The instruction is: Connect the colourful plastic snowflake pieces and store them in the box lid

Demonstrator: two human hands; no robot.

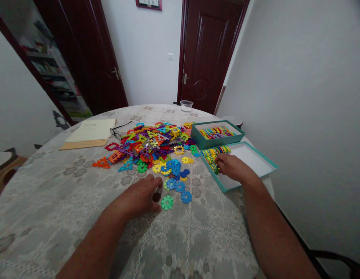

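Note:
My left hand [143,195] hovers low over the table with thumb and fingers apart, beside a green snowflake disc [167,202]. Several blue discs [186,197] lie just beyond it. Over the shallow box lid [255,159], my right hand [229,166] has its fingers bent together at the rows of stacked discs [212,155]. Whatever those fingertips pinch is hidden. Behind the lid stands a green box [199,138] with more rows of colourful discs [216,133] inside. A large heap of plastic building pieces [151,141] covers the middle of the table.
Black-framed glasses [116,133] and a paper pad [90,131] lie left of the heap. A clear plastic bowl [186,105] sits at the far edge. The round table has a patterned cloth [64,209]. A white wall [313,97] rises close on the right.

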